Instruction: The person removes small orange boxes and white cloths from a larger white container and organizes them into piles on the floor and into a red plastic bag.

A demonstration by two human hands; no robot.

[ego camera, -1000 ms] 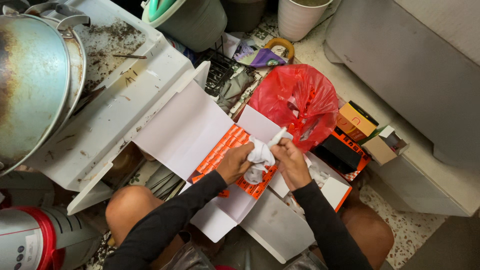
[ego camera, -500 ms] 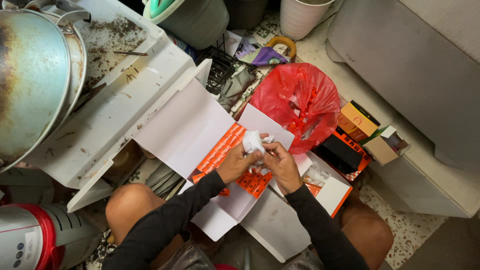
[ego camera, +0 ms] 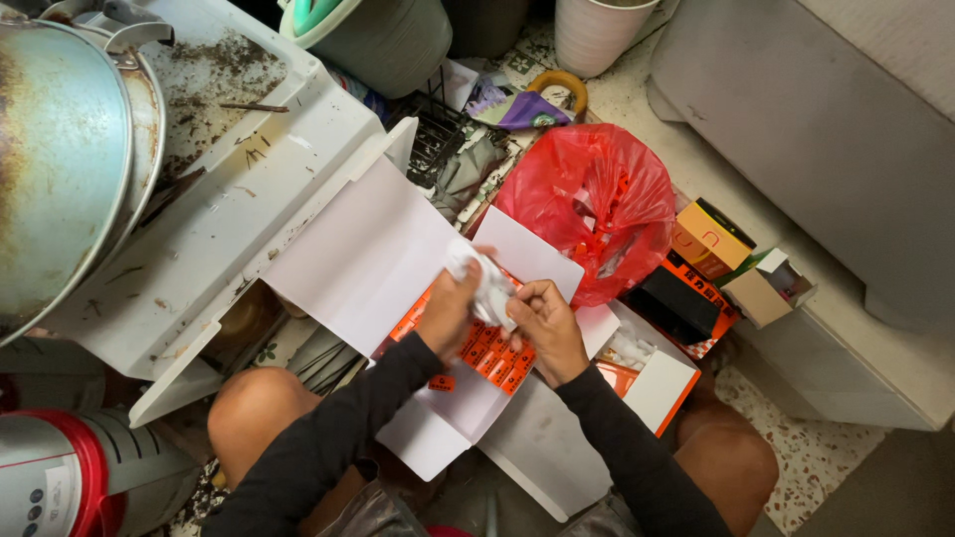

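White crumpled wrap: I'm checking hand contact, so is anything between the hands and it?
Nothing visible: the left hand and right hand both hold the white crumpled wrap directly, above the open box.

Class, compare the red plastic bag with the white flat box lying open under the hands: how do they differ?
The red plastic bag is soft, crumpled and see-through; the white box is stiff, flat-sided and opaque. The bag bulges as a rounded heap, while the box lies spread with flaps open. Both sit on the cluttered floor, and both hold orange items.
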